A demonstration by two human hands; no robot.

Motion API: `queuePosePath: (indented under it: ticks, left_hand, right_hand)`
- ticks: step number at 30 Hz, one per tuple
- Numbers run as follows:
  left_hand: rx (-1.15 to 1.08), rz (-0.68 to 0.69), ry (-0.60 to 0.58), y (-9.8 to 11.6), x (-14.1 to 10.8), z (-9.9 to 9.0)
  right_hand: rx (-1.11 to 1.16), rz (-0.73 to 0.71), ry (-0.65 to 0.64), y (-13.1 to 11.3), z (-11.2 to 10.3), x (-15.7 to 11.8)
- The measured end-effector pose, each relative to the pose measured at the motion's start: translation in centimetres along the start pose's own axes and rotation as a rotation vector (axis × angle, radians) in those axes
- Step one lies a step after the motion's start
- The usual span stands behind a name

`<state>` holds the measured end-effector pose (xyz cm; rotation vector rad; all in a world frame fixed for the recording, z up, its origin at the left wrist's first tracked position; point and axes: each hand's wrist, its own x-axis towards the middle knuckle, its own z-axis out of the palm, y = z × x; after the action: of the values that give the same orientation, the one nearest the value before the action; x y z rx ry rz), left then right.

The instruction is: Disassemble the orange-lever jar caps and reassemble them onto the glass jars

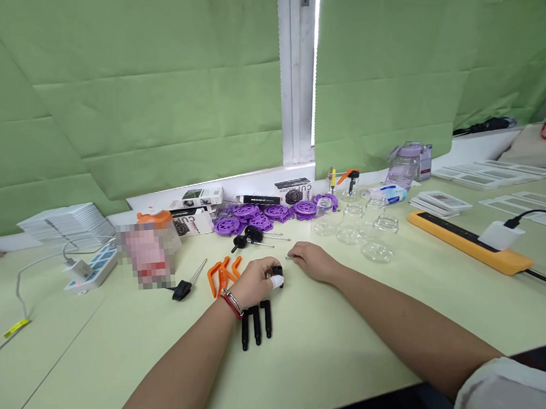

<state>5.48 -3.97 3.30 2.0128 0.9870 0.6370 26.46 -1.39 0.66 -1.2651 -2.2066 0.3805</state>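
Small black plastic part [279, 271] held in L hand [258, 282], partly hidden by grip. Thin silver coil spring [289, 258] pinched narrowly by R hand [314, 261], just R of part & slightly fwd; long axis approx. crosswise, free end twd part, apart.
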Motion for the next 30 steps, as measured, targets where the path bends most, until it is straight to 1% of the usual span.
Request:
queuePosePath:
  ticks: [2,4,6,9,12,16,18,23,26,30]
  left_hand:
    - [-0.022,-0.001,0.003,-0.1,0.0,0.0]
    - [-0.03,-0.005,0.004,-0.1,0.1,0.1]
    - [-0.026,0.002,0.007,-0.1,0.1,0.1]
    - [0.004,0.022,0.02,0.0,0.0,0.2]
    - [0.034,0.03,0.029,0.1,0.0,0.2]
    - [0.08,0.057,0.033,0.1,0.0,0.2]
    - [0.105,0.065,0.04,0.0,0.0,0.2]
    - [0.085,0.041,0.041,0.0,0.0,0.3]
    - [0.077,0.028,0.038,0.2,-0.1,0.3]
    - [0.09,0.043,0.038,0.3,-0.1,0.2]
  right_hand:
    - [0.171,0.007,0.071,-0.8,-0.4,-0.2]
    - [0.328,-0.027,0.119,-1.7,-0.9,-0.5]
    - [0.407,-0.087,0.112,-2.7,-1.4,-0.7]
    - [0.396,-0.166,0.053,-4.1,-2.1,-1.0]
    - [0.393,-0.16,0.042,-5.1,-2.4,-1.3]
    - [0.51,-0.032,0.137,-5.7,-2.0,-1.3]
    - [0.489,0.0,0.181,-5.8,-1.8,-1.2]
    - [0.391,-0.001,0.303,-5.5,-2.0,-1.0]
    - [0.379,-0.005,0.312,-5.6,-1.9,-1.1]
    - [0.348,-0.031,0.331,-6.1,-1.3,-1.2]
